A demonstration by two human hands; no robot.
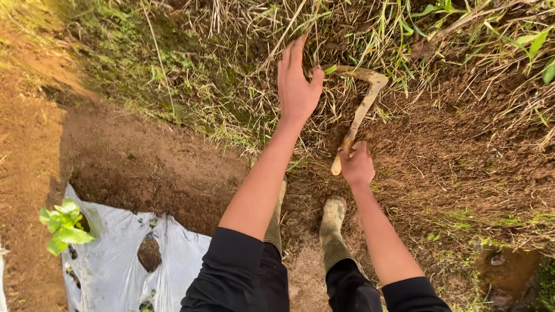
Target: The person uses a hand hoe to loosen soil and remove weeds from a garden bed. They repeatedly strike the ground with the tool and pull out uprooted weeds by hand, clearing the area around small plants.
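From above, my right hand (357, 166) has a closed grip on a muddy sickle's wooden handle (351, 140), its curved blade (365, 75) hooked into dry grass (254, 110) on the bank. My left hand (296, 81), open and empty, presses the grass aside. I judge fingers should stay clear of the blade.

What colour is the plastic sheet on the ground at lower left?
Pale silvery-grey plastic ground sheet, seen in the head view.

dry grass (243, 86) crowding bank, bare soil (439, 156) open rightward
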